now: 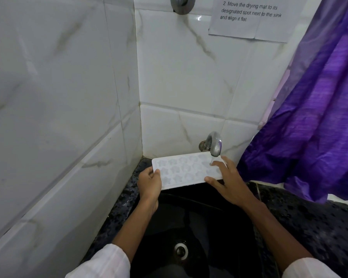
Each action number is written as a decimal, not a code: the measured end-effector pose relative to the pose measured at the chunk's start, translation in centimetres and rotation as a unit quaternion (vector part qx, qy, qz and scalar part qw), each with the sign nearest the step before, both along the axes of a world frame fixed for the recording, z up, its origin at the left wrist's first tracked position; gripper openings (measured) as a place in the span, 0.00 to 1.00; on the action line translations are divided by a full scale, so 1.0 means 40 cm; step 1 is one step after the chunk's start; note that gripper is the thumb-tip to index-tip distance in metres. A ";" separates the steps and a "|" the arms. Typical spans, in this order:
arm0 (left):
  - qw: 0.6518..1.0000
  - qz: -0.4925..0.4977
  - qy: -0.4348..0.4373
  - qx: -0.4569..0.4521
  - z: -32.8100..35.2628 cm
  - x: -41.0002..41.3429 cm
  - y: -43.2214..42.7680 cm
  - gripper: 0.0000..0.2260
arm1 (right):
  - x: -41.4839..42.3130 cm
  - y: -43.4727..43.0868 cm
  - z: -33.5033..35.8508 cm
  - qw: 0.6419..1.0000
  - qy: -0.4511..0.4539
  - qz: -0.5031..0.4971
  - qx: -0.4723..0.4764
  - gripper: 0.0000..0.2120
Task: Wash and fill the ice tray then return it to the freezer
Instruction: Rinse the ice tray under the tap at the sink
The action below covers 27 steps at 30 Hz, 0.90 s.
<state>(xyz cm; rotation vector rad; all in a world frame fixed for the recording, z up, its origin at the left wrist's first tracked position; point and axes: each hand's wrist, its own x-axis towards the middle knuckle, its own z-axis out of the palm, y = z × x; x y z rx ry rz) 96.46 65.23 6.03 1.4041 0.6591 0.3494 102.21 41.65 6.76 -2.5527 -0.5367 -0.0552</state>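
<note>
A white ice tray [184, 170] with star and round moulds is held roughly level over the back of a black sink [189, 219]. My left hand [150, 182] grips its left end, thumb on top. My right hand [226, 180] holds the right end, fingers spread across its top and thumb at the near edge. A chrome tap [214, 144] on the tiled wall hangs over the tray's far right corner, and a thin stream of water falls onto the tray beside my right fingers.
White marble-look tiles close in on the left and behind. A purple curtain [317, 109] hangs at the right over the dark speckled counter [319, 223]. The sink drain [180, 249] lies below. A paper note [249, 17] is stuck high on the wall.
</note>
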 end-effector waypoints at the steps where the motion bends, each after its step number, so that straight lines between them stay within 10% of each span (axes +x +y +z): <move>1: 1.000 0.004 0.003 0.000 0.003 0.000 0.000 0.10 | 0.001 0.000 -0.001 1.000 -0.007 0.005 0.001 0.24; 27: 1.000 -0.007 -0.024 0.009 0.014 -0.017 -0.025 0.10 | -0.003 -0.012 -0.020 1.000 0.016 0.007 -0.014 0.22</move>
